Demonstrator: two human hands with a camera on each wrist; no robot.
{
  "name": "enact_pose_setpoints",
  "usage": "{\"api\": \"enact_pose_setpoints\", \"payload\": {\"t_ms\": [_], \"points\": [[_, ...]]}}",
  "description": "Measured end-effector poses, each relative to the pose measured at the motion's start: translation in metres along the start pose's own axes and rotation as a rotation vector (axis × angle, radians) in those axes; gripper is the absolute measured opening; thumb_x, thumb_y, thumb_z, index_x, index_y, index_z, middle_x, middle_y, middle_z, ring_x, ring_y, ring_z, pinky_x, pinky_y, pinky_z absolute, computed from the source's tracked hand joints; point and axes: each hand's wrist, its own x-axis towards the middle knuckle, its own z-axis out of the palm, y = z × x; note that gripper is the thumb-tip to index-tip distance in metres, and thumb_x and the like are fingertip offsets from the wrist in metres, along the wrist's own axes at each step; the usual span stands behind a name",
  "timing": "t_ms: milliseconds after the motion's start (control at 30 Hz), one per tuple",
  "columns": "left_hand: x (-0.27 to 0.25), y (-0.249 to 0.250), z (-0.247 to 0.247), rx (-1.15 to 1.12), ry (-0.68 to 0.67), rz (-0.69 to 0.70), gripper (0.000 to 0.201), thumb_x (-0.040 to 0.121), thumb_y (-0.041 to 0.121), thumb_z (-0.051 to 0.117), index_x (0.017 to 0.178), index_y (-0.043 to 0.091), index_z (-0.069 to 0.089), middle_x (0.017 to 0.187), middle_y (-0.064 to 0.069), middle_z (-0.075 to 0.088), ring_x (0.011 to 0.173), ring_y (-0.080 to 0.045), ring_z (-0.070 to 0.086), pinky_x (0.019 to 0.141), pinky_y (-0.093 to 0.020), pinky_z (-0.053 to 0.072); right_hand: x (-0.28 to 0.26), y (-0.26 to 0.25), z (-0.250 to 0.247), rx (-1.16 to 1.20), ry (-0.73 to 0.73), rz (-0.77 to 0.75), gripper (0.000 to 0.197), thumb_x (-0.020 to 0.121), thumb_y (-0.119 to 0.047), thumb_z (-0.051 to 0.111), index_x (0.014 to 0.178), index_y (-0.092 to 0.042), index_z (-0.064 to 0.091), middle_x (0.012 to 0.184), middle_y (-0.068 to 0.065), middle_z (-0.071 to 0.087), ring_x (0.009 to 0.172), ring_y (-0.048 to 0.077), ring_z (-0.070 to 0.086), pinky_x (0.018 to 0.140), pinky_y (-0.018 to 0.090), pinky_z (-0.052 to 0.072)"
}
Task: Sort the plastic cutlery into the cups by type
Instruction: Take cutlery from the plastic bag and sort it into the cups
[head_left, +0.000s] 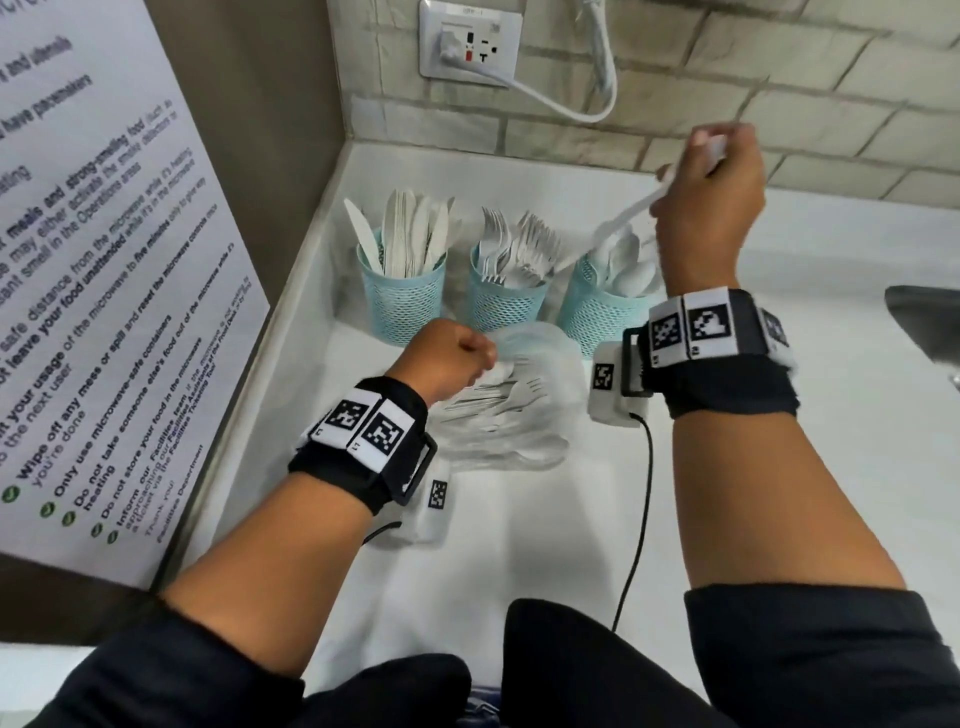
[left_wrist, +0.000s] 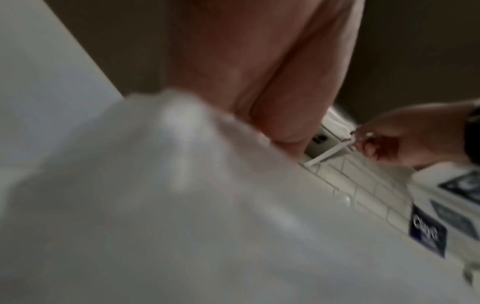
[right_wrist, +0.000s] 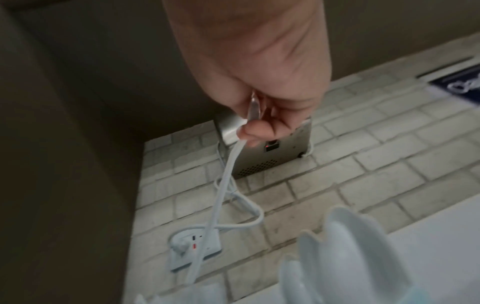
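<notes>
Three teal mesh cups stand in a row at the back of the white counter: knives in the left cup (head_left: 402, 299), forks in the middle cup (head_left: 506, 304), spoons in the right cup (head_left: 605, 312). My right hand (head_left: 711, 171) is raised above the right cup and pinches a white plastic utensil (head_left: 631, 210) by its top end. Its lower end slants down to the spoon cup's rim. In the right wrist view the utensil (right_wrist: 221, 195) hangs from my curled fingers. My left hand (head_left: 462, 358) grips the edge of a clear bag (head_left: 524, 431) of mixed cutlery lying in front of the cups.
A poster panel (head_left: 104, 260) walls off the left side. On the brick wall behind are a socket (head_left: 470, 44) with a white cable and a metal box (right_wrist: 272, 160). A sink edge (head_left: 930, 327) lies at the right. A black wire (head_left: 636, 519) crosses the counter.
</notes>
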Motion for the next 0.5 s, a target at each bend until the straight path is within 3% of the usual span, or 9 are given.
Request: {"api": "enact_pose_setpoints", "payload": {"t_ms": [67, 133, 267, 400, 500], "points": [[0.000, -0.005, 0.002, 0.285, -0.051, 0.010, 0.021, 0.090, 0.012, 0.058, 0.102, 0.001, 0.070, 0.096, -0.006, 0.069, 0.091, -0.017, 0.063, 0.082, -0.022, 0.044, 0.003, 0.005, -0.011, -0.004, 0.099, -0.055, 0.013, 0.096, -0.024, 0.038, 0.089, -0.020, 0.048, 0.068, -0.013, 0.054, 0.067, 0.016, 0.060, 0.067, 0.039, 0.054], [0.000, -0.007, 0.005, 0.478, -0.104, -0.007, 0.022, 0.090, 0.015, 0.059, 0.105, 0.004, 0.070, 0.112, -0.009, 0.067, 0.106, -0.023, 0.060, 0.092, -0.026, 0.043, 0.001, 0.011, -0.016, 0.004, 0.142, -0.088, 0.022, 0.097, -0.025, 0.036, 0.096, -0.012, 0.054, 0.067, -0.014, 0.052, 0.065, 0.013, 0.056, 0.064, 0.032, 0.052], [0.002, -0.011, 0.009, 0.606, -0.116, 0.000, 0.029, 0.089, 0.014, 0.060, 0.117, 0.008, 0.063, 0.124, -0.010, 0.061, 0.115, -0.025, 0.055, 0.099, -0.029, 0.041, -0.007, 0.024, -0.017, -0.078, 0.120, -0.143, 0.030, 0.098, -0.025, 0.036, 0.104, -0.006, 0.058, 0.081, 0.002, 0.063, 0.074, 0.014, 0.056, 0.064, 0.021, 0.037], [0.003, -0.016, 0.011, 0.689, -0.127, 0.031, 0.043, 0.085, 0.016, 0.066, 0.125, 0.010, 0.055, 0.131, -0.010, 0.052, 0.119, -0.024, 0.051, 0.101, -0.029, 0.038, -0.015, 0.033, -0.015, -0.204, 0.024, -0.131, 0.031, 0.098, -0.026, 0.035, 0.107, -0.010, 0.060, 0.092, 0.011, 0.065, 0.080, 0.019, 0.054, 0.065, 0.022, 0.031], [0.002, -0.019, 0.013, 0.738, -0.124, 0.028, 0.050, 0.082, 0.016, 0.069, 0.129, 0.012, 0.050, 0.133, -0.012, 0.046, 0.120, -0.027, 0.050, 0.103, -0.032, 0.039, -0.019, 0.037, -0.014, -0.292, -0.050, -0.088, 0.032, 0.099, -0.027, 0.036, 0.112, -0.013, 0.061, 0.102, 0.013, 0.063, 0.093, 0.025, 0.057, 0.066, 0.020, 0.028]]}}
